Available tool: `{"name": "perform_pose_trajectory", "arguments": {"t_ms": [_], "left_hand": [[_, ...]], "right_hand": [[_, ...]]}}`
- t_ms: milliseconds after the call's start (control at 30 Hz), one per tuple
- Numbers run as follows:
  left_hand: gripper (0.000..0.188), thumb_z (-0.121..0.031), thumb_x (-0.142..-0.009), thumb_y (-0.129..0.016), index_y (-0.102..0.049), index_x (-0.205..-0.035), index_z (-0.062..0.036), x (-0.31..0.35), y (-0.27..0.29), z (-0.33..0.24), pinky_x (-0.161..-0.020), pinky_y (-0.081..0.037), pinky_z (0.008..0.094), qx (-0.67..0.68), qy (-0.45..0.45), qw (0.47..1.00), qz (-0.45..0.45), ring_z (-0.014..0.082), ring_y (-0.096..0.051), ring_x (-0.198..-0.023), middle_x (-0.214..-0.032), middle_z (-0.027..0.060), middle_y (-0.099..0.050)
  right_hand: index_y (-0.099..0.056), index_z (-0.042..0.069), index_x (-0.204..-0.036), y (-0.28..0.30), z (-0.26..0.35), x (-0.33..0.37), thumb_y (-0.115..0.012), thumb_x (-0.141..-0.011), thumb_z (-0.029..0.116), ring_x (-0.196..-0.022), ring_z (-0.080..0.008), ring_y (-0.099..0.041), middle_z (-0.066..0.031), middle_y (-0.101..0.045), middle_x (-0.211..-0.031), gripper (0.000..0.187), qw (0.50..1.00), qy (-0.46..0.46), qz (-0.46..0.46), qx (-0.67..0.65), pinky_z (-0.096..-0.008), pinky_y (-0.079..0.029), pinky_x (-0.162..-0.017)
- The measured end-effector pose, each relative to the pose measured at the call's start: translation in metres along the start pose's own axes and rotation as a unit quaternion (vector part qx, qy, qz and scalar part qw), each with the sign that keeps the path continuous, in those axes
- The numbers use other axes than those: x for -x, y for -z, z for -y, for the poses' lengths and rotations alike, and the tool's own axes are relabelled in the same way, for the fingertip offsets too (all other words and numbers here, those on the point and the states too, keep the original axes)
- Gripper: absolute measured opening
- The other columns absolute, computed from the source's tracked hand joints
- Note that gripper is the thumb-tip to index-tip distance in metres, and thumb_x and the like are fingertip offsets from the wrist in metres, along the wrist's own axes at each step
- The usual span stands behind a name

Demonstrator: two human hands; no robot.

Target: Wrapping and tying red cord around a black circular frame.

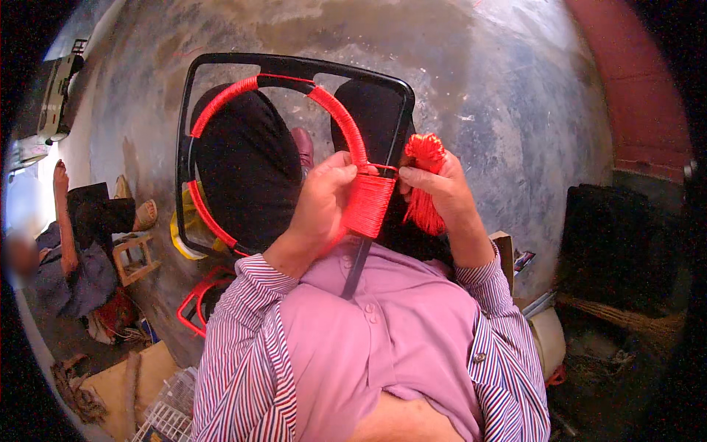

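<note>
Spanning the person's dark-trousered legs (pixel 239 158), a black bar frame (pixel 250 58) with rounded corners encloses a hoop (pixel 341 118), which is covered with red cord in separate stretches, black showing between them. The frame's right side bar (pixel 406 116) slants from the upper right toward the front of the purple shirt (pixel 401 287), and this slant is the long axis that, in my judgement, matters most here.

The left hand (pixel 322 197) is on the hoop side of that bar and the right hand (pixel 442 190) is on the outer side, just beside it, so the bar passes between them. The left hand is closed on the near edge of the wrapped red block (pixel 370 202), thumb at its upper left corner; what its other fingers do underneath is hidden.

That block sits where the hoop meets the bar, its turns lying side by side across the bar rather than along it. The right hand grasps a red cord bundle (pixel 425 149), whose looped top stands above the thumb while its lower strands hang below the fingers. The bundle lies to the right of the block and apart from it, nearer the right hand.

Smallest is a single red strand (pixel 383 168), crossing the bar at the block's upper edge and reaching the right thumb and forefinger.
</note>
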State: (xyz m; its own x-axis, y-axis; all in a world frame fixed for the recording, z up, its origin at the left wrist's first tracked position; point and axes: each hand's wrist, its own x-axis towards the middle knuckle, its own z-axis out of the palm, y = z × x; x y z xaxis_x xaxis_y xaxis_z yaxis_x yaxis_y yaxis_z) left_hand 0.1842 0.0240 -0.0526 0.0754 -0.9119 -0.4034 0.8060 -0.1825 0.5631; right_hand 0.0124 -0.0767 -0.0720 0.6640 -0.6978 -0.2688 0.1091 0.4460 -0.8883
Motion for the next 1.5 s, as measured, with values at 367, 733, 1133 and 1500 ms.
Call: {"name": "perform_pose_trajectory", "arguments": {"t_ms": [367, 733, 1133, 1500], "left_hand": [[0.026, -0.010, -0.084, -0.044, -0.054, -0.105, 0.0005, 0.009, 0.000, 0.001, -0.082, -0.052, 0.0335, -0.032, -0.002, 0.999, -0.018, 0.0194, -0.063, -0.089, -0.097, 0.0109, -0.062], [0.028, -0.011, -0.082, -0.042, -0.055, -0.104, 0.0021, 0.011, 0.003, 0.002, -0.083, -0.051, 0.0333, -0.043, -0.005, 0.999, -0.003, 0.0194, -0.062, -0.088, -0.097, 0.0113, -0.061], [0.027, -0.006, -0.081, -0.042, -0.056, -0.103, 0.0028, 0.014, 0.006, 0.004, -0.082, -0.052, 0.0330, -0.037, -0.011, 0.999, -0.006, 0.0194, -0.063, -0.087, -0.096, 0.0110, -0.062], [0.024, -0.005, -0.084, -0.042, -0.056, -0.102, 0.0026, 0.017, 0.003, 0.002, -0.080, -0.053, 0.0323, -0.060, -0.011, 0.998, -0.013, 0.0183, -0.064, -0.083, -0.093, 0.0102, -0.062]], "right_hand": [[-0.060, 0.003, -0.088, -0.008, -0.001, 0.011, -0.067, -0.077, 0.006, -0.062, -0.0132, -0.058, -0.0031, -0.060, -0.071, 0.014, 1.000, -0.012, -0.004, -0.026, -0.0265, -0.047, -0.059], [-0.060, 0.003, -0.087, -0.004, -0.009, 0.013, -0.067, -0.075, 0.005, -0.059, -0.0138, -0.058, -0.0038, -0.060, -0.069, 0.014, 0.999, -0.001, 0.001, -0.041, -0.0267, -0.047, -0.056], [-0.059, 0.003, -0.086, -0.007, -0.010, 0.018, -0.066, -0.075, 0.005, -0.057, -0.0138, -0.057, -0.0035, -0.059, -0.068, 0.013, 0.999, -0.005, -0.018, -0.050, -0.0267, -0.046, -0.053], [-0.055, 0.002, -0.084, -0.008, -0.010, 0.024, -0.063, -0.074, 0.005, -0.052, -0.0134, -0.054, -0.0039, -0.055, -0.063, 0.014, 0.994, 0.012, -0.002, -0.111, -0.0263, -0.043, -0.048]]}}
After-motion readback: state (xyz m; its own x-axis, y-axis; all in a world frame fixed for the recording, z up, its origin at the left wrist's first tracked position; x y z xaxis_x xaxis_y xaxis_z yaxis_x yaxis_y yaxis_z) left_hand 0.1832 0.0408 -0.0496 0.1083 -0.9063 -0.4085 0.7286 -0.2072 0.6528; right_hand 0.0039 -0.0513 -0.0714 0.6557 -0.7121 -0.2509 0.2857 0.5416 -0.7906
